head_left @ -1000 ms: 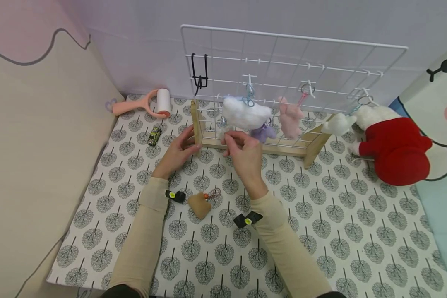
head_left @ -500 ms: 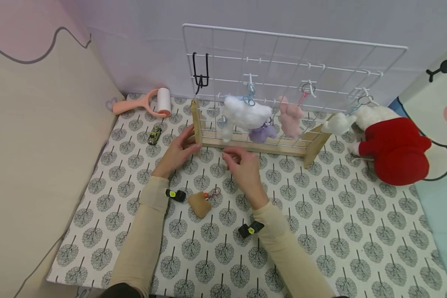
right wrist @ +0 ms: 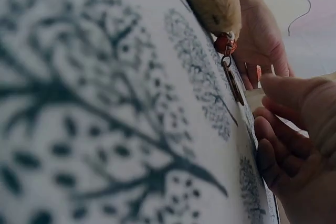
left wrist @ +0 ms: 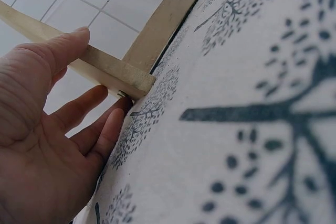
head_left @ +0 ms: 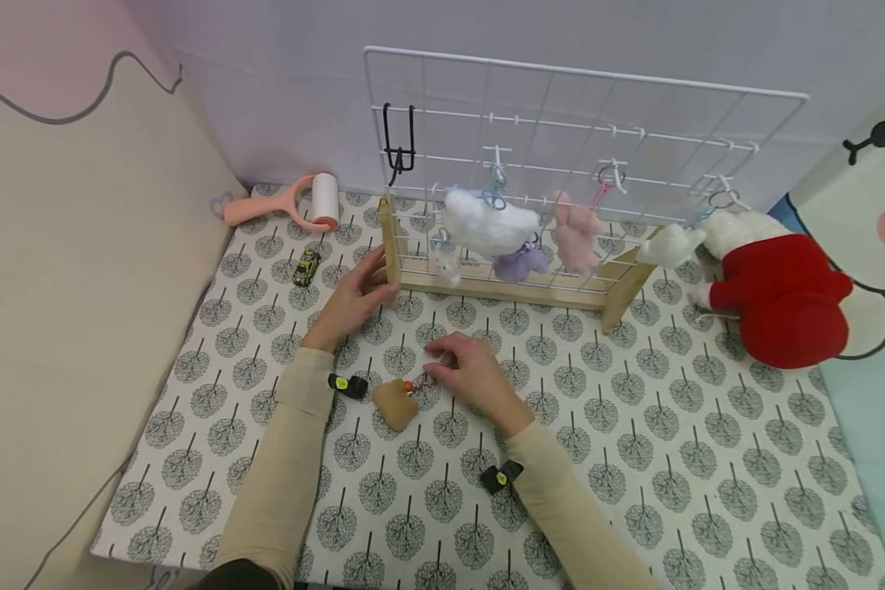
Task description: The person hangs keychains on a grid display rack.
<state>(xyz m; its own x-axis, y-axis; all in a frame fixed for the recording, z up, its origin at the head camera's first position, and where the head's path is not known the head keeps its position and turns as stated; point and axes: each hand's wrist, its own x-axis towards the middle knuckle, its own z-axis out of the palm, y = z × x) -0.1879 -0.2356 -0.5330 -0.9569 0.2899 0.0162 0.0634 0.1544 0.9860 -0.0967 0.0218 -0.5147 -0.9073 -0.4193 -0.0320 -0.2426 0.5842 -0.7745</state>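
Note:
My left hand holds the left wooden foot of a white wire grid rack. In the left wrist view the thumb lies on one side of the foot and the fingers curve behind the other. Over the patterned cloth, my right hand has thumb and forefinger apart, with nothing seen between them. Close to those fingertips is the metal ring of a brown plush keychain with an orange bead. A small white plush keychain hangs low at the rack's left.
More plush charms hang on the rack: a white fluffy one, a purple one, a pink one and a white one. A black hook, lint roller, toy car and red-clothed plush toy are also around.
My right hand has let go of the small white plush keychain on the rack and come down toward me to the brown keychain's ring. The left hand stays at the wooden foot.

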